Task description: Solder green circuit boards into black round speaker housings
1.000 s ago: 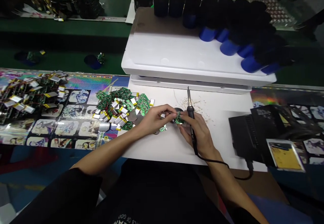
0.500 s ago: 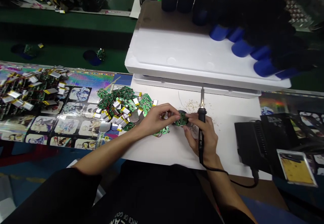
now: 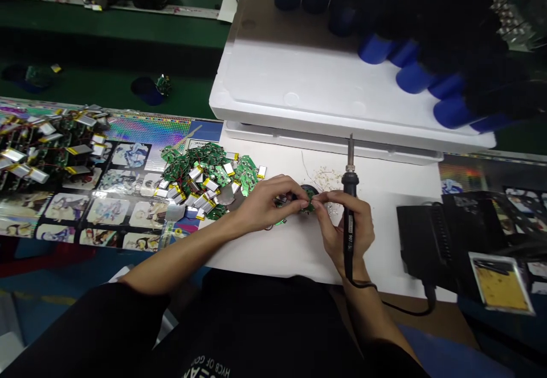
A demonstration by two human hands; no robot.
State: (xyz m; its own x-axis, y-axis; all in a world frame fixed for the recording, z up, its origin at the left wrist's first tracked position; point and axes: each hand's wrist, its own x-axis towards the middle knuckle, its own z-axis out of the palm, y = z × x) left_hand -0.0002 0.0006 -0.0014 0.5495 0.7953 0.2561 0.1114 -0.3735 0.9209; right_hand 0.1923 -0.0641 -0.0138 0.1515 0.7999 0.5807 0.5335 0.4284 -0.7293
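My left hand pinches a small green circuit board over the white work sheet. My right hand pinches the same board from the right while a black soldering iron lies tucked in its palm, tip pointing away from me. The iron's cable trails off the sheet's front edge. A small black round part sits just behind the board. A pile of green boards with silver batteries lies left of my left hand.
A white foam tray with dark and blue cylinders stands behind the sheet. A black soldering station and a yellow sponge tray sit at right. More boards with batteries lie far left on printed sheets.
The soldering iron has swung more upright and further right in my right hand. Both hands' fingertips have closed in tighter on the small board.
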